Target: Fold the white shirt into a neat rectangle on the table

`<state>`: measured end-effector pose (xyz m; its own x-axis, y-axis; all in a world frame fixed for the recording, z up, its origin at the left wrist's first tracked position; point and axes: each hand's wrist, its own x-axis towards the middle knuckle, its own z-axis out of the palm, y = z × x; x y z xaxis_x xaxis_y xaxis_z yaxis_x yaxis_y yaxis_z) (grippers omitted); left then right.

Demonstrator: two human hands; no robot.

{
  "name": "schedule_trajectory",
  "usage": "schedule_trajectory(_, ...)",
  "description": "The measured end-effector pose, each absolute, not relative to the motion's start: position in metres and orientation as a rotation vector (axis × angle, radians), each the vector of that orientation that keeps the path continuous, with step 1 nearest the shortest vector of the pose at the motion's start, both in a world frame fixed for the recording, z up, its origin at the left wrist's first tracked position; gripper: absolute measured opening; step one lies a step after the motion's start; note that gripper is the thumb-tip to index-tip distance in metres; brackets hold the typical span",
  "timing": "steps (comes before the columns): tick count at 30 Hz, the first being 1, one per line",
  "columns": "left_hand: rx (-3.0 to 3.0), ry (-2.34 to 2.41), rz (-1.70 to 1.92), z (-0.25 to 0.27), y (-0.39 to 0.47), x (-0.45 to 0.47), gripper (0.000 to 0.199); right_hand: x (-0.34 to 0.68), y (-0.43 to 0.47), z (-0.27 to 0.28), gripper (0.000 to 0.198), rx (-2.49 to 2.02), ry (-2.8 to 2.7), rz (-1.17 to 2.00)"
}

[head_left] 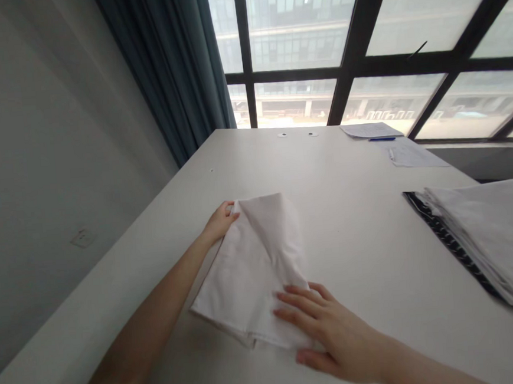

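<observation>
A folded white cloth is in the middle of the white table, its near-left edge looking slightly raised. My left hand pinches the cloth's far-left corner between thumb and fingers. Over the near-right part of the cloth, my right hand lies with its fingers spread and stretched out, the fingertips touching the fabric. The thumb of that hand points left near the cloth's lower edge. A diagonal crease runs down from the cloth's far side toward its right edge.
The white table reaches toward the window. At right lies a stack of white cloth on a black patterned sheet. Papers and a blue pen rest at the far right. A dark blue curtain hangs at left.
</observation>
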<state>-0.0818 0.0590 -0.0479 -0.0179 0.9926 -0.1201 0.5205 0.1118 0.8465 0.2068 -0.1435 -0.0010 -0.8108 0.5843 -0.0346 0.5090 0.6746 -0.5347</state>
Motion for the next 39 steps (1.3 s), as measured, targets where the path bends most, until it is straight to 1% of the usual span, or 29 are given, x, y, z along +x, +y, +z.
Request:
schedule_trajectory(2, 1.605, 1.690, 0.754, -0.048, 0.062, -0.076, 0.035, 0.213, -0.129, 0.008, 0.048, -0.944, -2.609, 0.782)
schedule_trajectory(4, 1.702, 1.747, 0.706, -0.047, 0.065, -0.067, 0.033, 0.220, -0.100, 0.009, 0.041, -1.059, -2.408, 0.639)
schedule_trajectory(6, 1.783, 1.811, 0.657, -0.045, 0.066, -0.055, 0.033, 0.228, -0.060, 0.003, 0.040, -1.155, -2.201, 0.494)
schedule_trajectory(7, 1.815, 1.847, 0.635, -0.044, 0.066, -0.049, 0.033, 0.232, -0.038, -0.002, 0.041, -1.174, -2.115, 0.470)
schedule_trajectory(9, 1.861, 1.921, 0.603, -0.044, 0.064, -0.037, 0.032, 0.236, 0.003, -0.015, 0.047, -1.219, -1.984, 0.538)
schedule_trajectory(11, 1.889, 1.989, 0.593, -0.045, 0.059, -0.027, 0.032, 0.237, 0.035, -0.027, 0.046, -1.231, -1.858, 0.806)
schedule_trajectory(13, 1.908, 2.043, 0.606, -0.047, 0.054, -0.021, 0.033, 0.235, 0.053, -0.036, 0.040, -1.196, -1.778, 0.992)
schedule_trajectory(15, 1.935, 2.083, 0.657, -0.051, 0.049, -0.020, 0.034, 0.232, 0.058, -0.042, 0.039, -1.167, -1.741, 1.045)
schedule_trajectory(22, 1.843, 2.018, 0.991, -0.064, 0.052, -0.031, 0.031, 0.241, 0.054, -0.053, 0.046, -1.126, -1.607, 1.078)
schedule_trajectory(28, 1.597, 1.662, 1.203, -0.070, 0.059, -0.045, 0.039, 0.248, 0.052, -0.057, 0.040, -1.134, -1.568, 1.088)
schedule_trajectory(33, 1.438, 1.432, 1.143, -0.061, 0.059, -0.052, 0.047, 0.253, 0.054, -0.058, 0.036, -1.167, -1.598, 1.014)
schedule_trajectory(39, 1.284, 1.183, 0.790, -0.048, 0.054, -0.054, 0.057, 0.269, 0.060, -0.060, 0.036, -1.215, -1.565, 0.917)
